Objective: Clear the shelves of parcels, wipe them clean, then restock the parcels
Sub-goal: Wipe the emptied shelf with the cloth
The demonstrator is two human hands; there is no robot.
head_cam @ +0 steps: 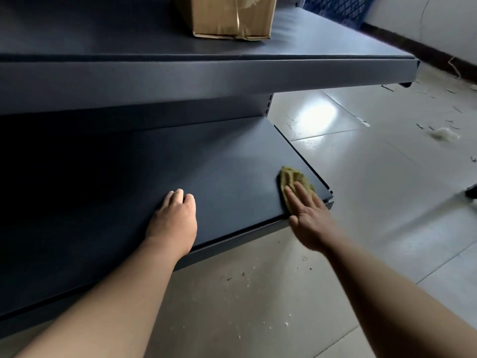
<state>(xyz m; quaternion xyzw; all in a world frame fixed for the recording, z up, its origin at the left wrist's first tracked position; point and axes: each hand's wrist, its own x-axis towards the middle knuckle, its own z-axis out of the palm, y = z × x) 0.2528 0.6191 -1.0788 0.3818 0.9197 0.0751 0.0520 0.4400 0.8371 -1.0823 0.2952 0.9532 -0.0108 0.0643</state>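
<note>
Wiping stage, judged from the layout. The lower shelf (206,164) carries no parcels in its visible part (the far left lies in deep shadow and cannot be checked). One cardboard parcel (232,16) stands on the upper shelf (103,34); whether it awaits removal or is already restocked cannot be told. Restocking of the lower shelf is judged outstanding. Crumbs and scraps are noted on the tiled floor (387,202).

The yellow-green cloth (293,177) lies bunched at the right front corner of the lower shelf. It is pressed flat by the right hand (309,220), fingers straight and spread, nothing gripped. The left hand (173,218) rests near the shelf's front edge, well apart from the cloth, fingers loosely bent, nothing held.
</note>
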